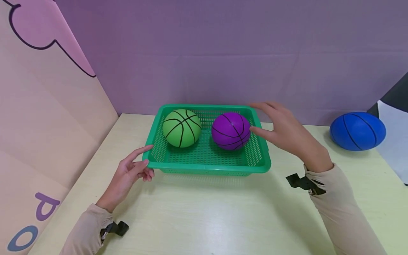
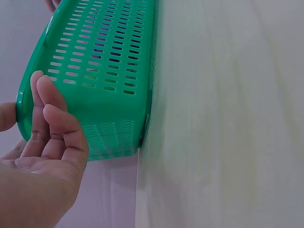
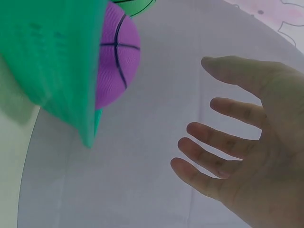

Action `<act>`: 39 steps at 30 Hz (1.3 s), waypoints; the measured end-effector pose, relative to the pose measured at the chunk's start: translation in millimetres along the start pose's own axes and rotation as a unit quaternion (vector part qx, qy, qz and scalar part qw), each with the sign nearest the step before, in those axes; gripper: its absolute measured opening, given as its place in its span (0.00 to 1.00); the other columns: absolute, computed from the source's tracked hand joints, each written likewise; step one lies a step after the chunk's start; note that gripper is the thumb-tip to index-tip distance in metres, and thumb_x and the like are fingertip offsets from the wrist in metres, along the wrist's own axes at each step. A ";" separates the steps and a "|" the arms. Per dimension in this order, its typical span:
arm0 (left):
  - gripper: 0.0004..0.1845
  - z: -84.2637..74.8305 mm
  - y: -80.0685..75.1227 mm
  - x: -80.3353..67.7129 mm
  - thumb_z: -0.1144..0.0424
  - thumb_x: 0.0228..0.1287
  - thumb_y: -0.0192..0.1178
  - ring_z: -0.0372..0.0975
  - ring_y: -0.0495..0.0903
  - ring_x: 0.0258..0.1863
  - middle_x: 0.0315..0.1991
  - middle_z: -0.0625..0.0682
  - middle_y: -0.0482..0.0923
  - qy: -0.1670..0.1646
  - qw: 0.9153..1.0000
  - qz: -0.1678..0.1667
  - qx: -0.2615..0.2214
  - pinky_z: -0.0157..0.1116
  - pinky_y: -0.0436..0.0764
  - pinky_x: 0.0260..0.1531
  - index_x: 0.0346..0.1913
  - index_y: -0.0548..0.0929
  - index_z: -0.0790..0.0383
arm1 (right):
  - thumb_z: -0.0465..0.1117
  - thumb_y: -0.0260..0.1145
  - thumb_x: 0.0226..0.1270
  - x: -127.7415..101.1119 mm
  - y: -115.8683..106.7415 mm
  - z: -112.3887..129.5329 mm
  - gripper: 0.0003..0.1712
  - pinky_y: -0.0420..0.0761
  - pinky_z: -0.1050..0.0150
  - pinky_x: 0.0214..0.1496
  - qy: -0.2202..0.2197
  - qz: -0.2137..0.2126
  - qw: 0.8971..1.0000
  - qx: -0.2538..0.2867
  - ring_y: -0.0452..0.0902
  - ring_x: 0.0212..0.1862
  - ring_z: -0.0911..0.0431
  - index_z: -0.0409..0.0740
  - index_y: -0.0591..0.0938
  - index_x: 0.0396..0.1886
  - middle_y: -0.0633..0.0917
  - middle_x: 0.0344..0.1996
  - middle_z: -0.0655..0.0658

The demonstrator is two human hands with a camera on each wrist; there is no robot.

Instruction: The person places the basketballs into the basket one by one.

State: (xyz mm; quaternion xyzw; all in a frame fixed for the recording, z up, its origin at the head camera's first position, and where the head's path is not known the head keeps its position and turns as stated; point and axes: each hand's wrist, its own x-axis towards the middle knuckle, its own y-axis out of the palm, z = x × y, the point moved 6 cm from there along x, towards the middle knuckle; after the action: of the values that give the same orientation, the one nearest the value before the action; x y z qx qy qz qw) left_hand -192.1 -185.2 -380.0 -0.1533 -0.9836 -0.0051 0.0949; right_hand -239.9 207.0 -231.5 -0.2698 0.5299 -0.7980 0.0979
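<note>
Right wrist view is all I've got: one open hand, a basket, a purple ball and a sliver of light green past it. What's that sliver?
Observer: The head view shows it's a light green ball, sitting in the green basket left of the purple ball.
Visitor: Oh! Is there another hand about?
Observer: Yes, the left hand touches the rim at the basket's left end.
Visitor: Any more balls?
Observer: One: a blue ball on the table, to the right of the right hand.
</note>
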 end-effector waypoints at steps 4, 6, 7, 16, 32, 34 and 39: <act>0.25 0.0 -0.4 -0.3 0.62 0.78 0.52 0.45 0.82 0.28 0.28 0.59 0.84 0.001 1.000 0.000 -0.001 0.38 0.82 0.31 0.74 0.65 0.57 | 0.44 0.71 0.66 -7.1 -6.0 -9.1 0.35 0.69 0.37 0.63 0.008 -0.008 1.000 -0.004 0.67 0.66 0.40 0.48 0.70 0.71 0.75 0.63 0.41; 0.25 0.3 -0.5 -0.3 0.62 0.78 0.52 0.45 0.82 0.28 0.28 0.59 0.84 0.002 1.000 0.001 -0.001 0.38 0.82 0.31 0.74 0.65 0.57 | 0.44 0.71 0.66 -11.1 -9.5 -14.6 0.35 0.69 0.37 0.63 0.017 -0.012 1.000 -0.009 0.67 0.66 0.40 0.47 0.70 0.71 0.74 0.64 0.40; 0.25 0.3 -0.5 -0.2 0.62 0.78 0.52 0.45 0.82 0.28 0.28 0.59 0.84 0.002 1.000 0.001 -0.002 0.38 0.82 0.31 0.74 0.65 0.57 | 0.44 0.71 0.66 -13.5 -11.3 -17.7 0.36 0.69 0.36 0.63 0.023 -0.014 1.000 -0.013 0.67 0.66 0.39 0.47 0.70 0.72 0.74 0.64 0.39; 0.26 0.0 -0.2 0.9 0.63 0.78 0.51 0.44 0.82 0.28 0.29 0.58 0.84 0.005 1.000 0.007 -0.003 0.39 0.81 0.31 0.75 0.64 0.59 | 0.48 0.69 0.68 -36.7 -18.2 -50.6 0.38 0.66 0.29 0.61 0.079 -0.031 0.996 -0.011 0.61 0.70 0.36 0.48 0.66 0.75 0.70 0.69 0.36; 0.25 -1.2 -0.1 0.5 0.62 0.78 0.51 0.45 0.82 0.28 0.29 0.59 0.84 0.004 1.000 0.006 0.003 0.40 0.81 0.31 0.74 0.64 0.58 | 0.48 0.61 0.74 -63.1 -36.5 -125.7 0.36 0.51 0.28 0.69 0.191 -0.087 0.977 -0.025 0.49 0.73 0.29 0.41 0.62 0.76 0.61 0.71 0.27; 0.25 -0.8 -0.1 0.5 0.62 0.78 0.51 0.45 0.82 0.28 0.29 0.59 0.84 0.004 1.000 0.006 0.004 0.40 0.81 0.31 0.74 0.65 0.57 | 0.47 0.60 0.75 -67.0 -37.8 -136.4 0.36 0.49 0.29 0.70 0.204 -0.093 0.974 -0.025 0.47 0.74 0.29 0.40 0.62 0.76 0.60 0.72 0.26; 0.25 -0.2 -0.9 0.4 0.62 0.79 0.50 0.46 0.82 0.28 0.29 0.59 0.84 0.006 1.000 0.006 0.004 0.40 0.81 0.31 0.75 0.64 0.59 | 0.48 0.59 0.75 -75.5 -39.1 -161.3 0.37 0.46 0.29 0.71 0.243 -0.098 0.965 -0.025 0.41 0.75 0.30 0.39 0.59 0.77 0.54 0.74 0.27</act>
State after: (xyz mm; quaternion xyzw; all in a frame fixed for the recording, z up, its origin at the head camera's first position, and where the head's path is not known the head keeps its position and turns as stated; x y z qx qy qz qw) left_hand -192.7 -185.9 -379.8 -0.1588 -0.9821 -0.0013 0.1011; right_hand -258.0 384.7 -268.2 -0.1211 0.5285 -0.8317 -0.1191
